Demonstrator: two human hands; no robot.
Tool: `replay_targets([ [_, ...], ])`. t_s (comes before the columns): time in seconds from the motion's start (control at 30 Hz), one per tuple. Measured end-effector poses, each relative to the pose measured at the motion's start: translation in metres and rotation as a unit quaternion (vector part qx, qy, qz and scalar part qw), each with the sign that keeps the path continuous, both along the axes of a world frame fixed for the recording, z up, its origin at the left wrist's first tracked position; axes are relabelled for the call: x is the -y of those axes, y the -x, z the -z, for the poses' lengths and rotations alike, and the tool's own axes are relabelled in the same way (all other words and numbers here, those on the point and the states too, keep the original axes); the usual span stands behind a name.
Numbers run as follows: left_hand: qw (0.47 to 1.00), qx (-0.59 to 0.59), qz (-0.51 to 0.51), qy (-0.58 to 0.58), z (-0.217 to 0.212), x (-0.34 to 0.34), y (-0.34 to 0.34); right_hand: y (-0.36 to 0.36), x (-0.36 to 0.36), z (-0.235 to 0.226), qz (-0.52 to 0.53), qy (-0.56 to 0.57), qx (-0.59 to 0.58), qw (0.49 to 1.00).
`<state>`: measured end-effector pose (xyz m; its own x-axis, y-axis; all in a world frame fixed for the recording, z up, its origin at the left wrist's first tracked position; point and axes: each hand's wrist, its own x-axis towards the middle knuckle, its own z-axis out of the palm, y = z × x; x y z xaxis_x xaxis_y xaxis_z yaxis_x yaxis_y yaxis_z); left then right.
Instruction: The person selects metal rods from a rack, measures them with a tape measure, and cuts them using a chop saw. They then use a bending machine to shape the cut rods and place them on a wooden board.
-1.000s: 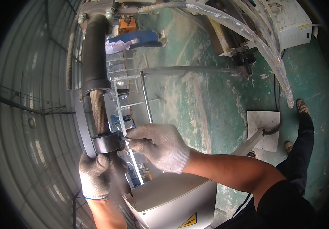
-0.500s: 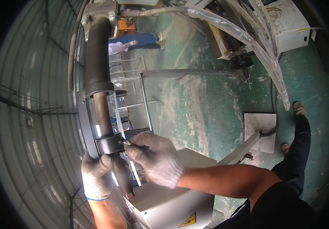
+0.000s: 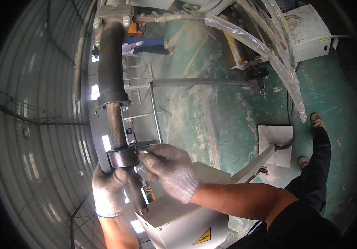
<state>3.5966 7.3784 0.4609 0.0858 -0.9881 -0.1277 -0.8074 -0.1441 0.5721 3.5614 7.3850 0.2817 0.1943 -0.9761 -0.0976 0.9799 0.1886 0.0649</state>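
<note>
A dark steel collar nut sits round the threaded rod below a black cylinder. My left hand, in a knitted work glove, is closed round the lower end of a flat grey metal bar beside the collar, its thumb by the lower shaft. The left fingers are partly hidden. My right hand, also gloved, pinches a thin bright metal piece against the collar's right side; it looks like a hex key, mostly covered by the fingers.
A pale cabinet with a yellow warning sign stands under my right forearm. Plastic-wrapped hoses hang at the upper right. A metal frame and a person are farther off, above the worn green floor.
The cylinder, collar and left hand appear slightly farther right in the picture as the view shifts. Both hands keep their places at the collar; the right fingers have turned slightly.
</note>
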Motion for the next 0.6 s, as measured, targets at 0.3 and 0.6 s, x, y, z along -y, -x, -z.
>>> replay_targets([
  [0.3, 1.0, -0.002, 0.005, 0.003, 0.001, 0.002, 0.0, -0.005, 0.01, 0.015, 0.071, 0.057, -0.124, 0.988],
  [0.6, 0.999, -0.032, -0.033, 0.021, 0.007, -0.002, 0.01, -0.008, 0.013, 0.019, 0.119, 0.075, -0.135, 0.981],
])
